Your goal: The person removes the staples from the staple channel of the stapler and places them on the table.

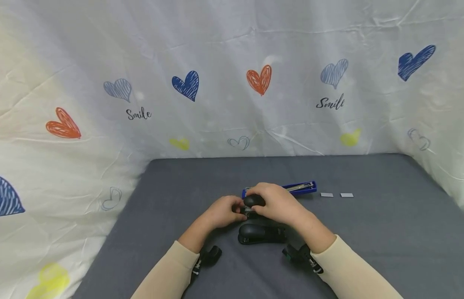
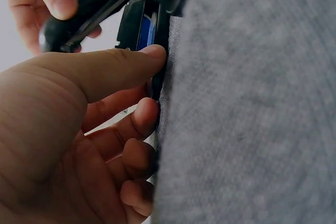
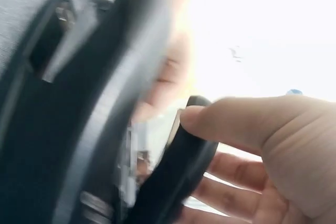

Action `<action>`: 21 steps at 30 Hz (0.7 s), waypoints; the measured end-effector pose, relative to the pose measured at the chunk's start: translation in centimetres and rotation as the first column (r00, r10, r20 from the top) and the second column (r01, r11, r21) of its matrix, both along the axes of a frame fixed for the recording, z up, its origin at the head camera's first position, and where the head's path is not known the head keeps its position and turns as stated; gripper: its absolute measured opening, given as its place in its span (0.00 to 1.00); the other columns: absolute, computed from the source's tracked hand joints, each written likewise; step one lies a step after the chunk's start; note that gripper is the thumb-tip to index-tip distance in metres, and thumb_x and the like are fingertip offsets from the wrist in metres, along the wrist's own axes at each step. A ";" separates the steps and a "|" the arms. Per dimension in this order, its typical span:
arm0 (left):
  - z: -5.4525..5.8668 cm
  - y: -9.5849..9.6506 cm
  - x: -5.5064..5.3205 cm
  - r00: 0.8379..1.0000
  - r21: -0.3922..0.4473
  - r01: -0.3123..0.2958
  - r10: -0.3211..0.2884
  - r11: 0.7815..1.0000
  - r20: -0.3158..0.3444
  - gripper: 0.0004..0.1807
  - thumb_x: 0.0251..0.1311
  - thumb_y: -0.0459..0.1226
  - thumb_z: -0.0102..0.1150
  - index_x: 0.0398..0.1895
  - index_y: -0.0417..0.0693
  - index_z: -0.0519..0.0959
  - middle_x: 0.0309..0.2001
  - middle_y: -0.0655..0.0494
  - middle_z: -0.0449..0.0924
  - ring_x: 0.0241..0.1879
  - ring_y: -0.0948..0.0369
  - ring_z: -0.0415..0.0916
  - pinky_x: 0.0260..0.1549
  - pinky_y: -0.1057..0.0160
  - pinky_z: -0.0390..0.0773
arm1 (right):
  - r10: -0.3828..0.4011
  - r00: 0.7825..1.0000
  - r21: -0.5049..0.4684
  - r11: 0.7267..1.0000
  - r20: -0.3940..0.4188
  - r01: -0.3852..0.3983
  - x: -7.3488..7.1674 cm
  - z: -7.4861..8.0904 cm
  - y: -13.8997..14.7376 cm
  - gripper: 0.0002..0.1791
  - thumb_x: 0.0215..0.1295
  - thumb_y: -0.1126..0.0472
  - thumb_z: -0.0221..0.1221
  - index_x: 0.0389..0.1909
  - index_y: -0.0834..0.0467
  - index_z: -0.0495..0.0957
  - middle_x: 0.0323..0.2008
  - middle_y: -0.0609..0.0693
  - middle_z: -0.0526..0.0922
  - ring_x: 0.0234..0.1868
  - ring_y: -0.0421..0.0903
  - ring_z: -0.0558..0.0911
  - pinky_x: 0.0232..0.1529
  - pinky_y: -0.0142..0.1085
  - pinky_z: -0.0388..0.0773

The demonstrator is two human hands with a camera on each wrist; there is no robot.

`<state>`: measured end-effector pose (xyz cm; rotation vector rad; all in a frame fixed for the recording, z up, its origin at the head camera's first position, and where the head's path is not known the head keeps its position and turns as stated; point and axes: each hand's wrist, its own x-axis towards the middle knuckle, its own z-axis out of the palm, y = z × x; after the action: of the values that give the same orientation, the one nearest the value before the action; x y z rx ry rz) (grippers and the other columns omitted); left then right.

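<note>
Between my hands is a black stapler [image 1: 254, 200] whose top arm is raised away from its base. My right hand [image 1: 278, 203] grips the top arm [image 3: 181, 163], with the thumb on one side and the fingers on the other. At the base's end, my left hand [image 1: 226, 211] pinches with thumb and fingers, seen close in the left wrist view, where the thumb [image 2: 131, 64] lies along the base. A second black stapler [image 1: 261, 234] rests closed on the table nearer to me, and it looms large and blurred in the right wrist view. The fingers partly hide the held stapler.
Just behind my hands lies an opened blue stapler [image 1: 300, 188]. Two small pale strips [image 1: 326, 194] lie to its right on the grey cloth-covered table [image 1: 385, 241]. A white curtain [image 1: 217, 41] printed with hearts hangs along the table's far edge and left side.
</note>
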<state>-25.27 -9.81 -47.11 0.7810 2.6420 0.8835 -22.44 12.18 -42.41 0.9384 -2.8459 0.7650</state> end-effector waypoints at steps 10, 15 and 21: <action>-0.6 -0.3 -0.1 1.000 0.002 -0.008 0.008 1.000 -0.006 0.10 0.61 0.40 0.74 0.44 0.50 0.86 0.28 0.63 0.75 0.29 0.64 0.71 0.34 0.60 0.72 | 0.060 0.995 -0.087 0.995 0.077 -0.053 0.0 2.3 2.2 0.23 0.65 0.64 0.66 0.62 0.53 0.81 0.49 0.44 0.80 0.39 0.42 0.77 0.39 0.39 0.76; -0.4 -0.2 0.1 1.000 0.010 -0.009 0.009 1.000 -0.003 0.12 0.61 0.40 0.74 0.46 0.48 0.87 0.29 0.63 0.75 0.29 0.64 0.71 0.35 0.60 0.72 | 0.008 0.998 -0.085 0.996 0.062 -0.003 0.1 3.4 3.4 0.21 0.60 0.64 0.67 0.57 0.54 0.84 0.46 0.43 0.81 0.41 0.45 0.78 0.41 0.42 0.77; -0.1 -0.1 0.2 1.000 0.009 -0.014 0.014 1.000 0.001 0.14 0.61 0.40 0.74 0.48 0.47 0.86 0.29 0.62 0.75 0.31 0.63 0.71 0.37 0.58 0.72 | -0.045 0.996 -0.074 0.996 0.079 0.050 0.3 4.6 5.0 0.19 0.58 0.64 0.69 0.52 0.54 0.84 0.46 0.44 0.83 0.45 0.47 0.82 0.45 0.46 0.79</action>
<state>-25.06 -9.87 -47.21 0.7649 2.6477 0.8993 -22.15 17.20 -37.84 0.8461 -2.8700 0.9171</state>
